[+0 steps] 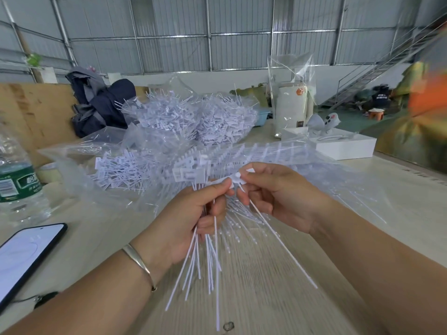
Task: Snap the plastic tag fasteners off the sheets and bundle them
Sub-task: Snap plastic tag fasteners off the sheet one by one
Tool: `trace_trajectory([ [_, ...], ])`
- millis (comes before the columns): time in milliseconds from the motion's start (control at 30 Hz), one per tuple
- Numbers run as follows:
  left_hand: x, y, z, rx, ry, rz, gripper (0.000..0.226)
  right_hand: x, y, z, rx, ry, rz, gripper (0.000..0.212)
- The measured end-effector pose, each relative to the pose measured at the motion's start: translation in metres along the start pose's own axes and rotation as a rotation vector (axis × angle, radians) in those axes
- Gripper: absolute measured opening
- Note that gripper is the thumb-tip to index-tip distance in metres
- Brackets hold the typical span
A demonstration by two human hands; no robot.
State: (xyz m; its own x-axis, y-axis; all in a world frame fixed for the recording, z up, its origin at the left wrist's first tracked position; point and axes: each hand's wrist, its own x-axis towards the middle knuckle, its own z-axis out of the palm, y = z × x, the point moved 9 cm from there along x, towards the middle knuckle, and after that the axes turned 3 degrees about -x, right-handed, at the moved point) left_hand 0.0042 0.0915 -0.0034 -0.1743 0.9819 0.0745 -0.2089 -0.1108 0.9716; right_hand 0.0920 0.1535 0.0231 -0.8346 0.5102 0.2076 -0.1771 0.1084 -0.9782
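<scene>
Even, bright, diffuse light; shadows on the pale wood-grain table (266, 298) are faint. Wide-angle distortion bends the edges, and the orange-clad figure (422, 97) at right is motion-blurred.

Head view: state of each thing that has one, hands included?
left hand: grips a bundle of fasteners, tails fanning down
right hand: pinches a single fastener at its head
phone: screen lit, lying flat on table
water bottle: upright, cap out of view
plastic bag: open, heaped with loose fasteners
white box: closed
</scene>
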Motion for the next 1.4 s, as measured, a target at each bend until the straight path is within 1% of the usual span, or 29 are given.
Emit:
trace_trajectory([
  [133,0.001,0.002,0.000,0.020,0.023,0.024,0.021,0.000,0.002,-0.005,-0.052,0.057,0.025,0.018],
  [267,-0.001,0.002,0.003,0.091,-0.001,0.006,0.021,-0.003,-0.002,-0.010,-0.080,0.094,0.021,0.028],
  [400,-0.004,0.003,0.005,0.183,-0.013,-0.016,0.023,-0.004,-0.005,-0.007,-0.069,0.063,0.023,0.028],
  [533,-0.004,0.002,0.007,0.223,-0.002,-0.018,0.023,-0.004,-0.007,-0.003,-0.044,0.037,0.025,0.038],
  [700,-0.005,0.005,0.002,0.340,0.098,0.005,0.028,-0.003,-0.005,-0.007,-0.112,0.065,0.023,0.040],
  [733,-0.005,0.005,0.001,0.377,0.125,0.016,0.028,-0.004,-0.005,-0.009,-0.143,0.077,0.020,0.035],
  [800,-0.005,0.005,0.002,0.427,0.157,0.033,0.030,-0.005,-0.005,-0.010,-0.216,0.085,0.008,0.019],
  [833,-0.004,0.005,0.004,0.436,0.165,0.035,0.031,-0.005,-0.006,-0.009,-0.242,0.087,0.004,0.015],
  [867,-0.004,0.004,0.004,0.445,0.174,0.038,0.033,-0.005,-0.006,-0.009,-0.252,0.089,-0.003,0.017],
  [933,-0.004,0.004,-0.001,0.472,0.223,0.041,0.036,-0.005,-0.010,-0.008,-0.188,0.099,-0.035,0.025],
  [1033,-0.006,0.004,-0.017,0.443,0.296,0.011,0.032,-0.005,-0.025,-0.012,-0.032,0.121,-0.136,0.028],
  [1100,-0.005,0.002,-0.021,0.369,0.267,-0.025,0.032,-0.005,-0.027,-0.017,-0.028,0.155,-0.168,0.030],
  [1200,-0.004,0.001,-0.013,0.286,0.159,-0.041,0.039,-0.005,-0.018,-0.020,-0.085,0.198,-0.126,0.026],
  [1333,-0.005,0.001,-0.002,0.258,0.064,-0.046,0.037,-0.003,-0.014,-0.016,-0.057,0.179,-0.117,0.029],
  [1400,-0.006,0.003,0.002,0.233,0.038,-0.017,0.035,-0.003,-0.014,-0.012,-0.025,0.154,-0.121,0.028],
])
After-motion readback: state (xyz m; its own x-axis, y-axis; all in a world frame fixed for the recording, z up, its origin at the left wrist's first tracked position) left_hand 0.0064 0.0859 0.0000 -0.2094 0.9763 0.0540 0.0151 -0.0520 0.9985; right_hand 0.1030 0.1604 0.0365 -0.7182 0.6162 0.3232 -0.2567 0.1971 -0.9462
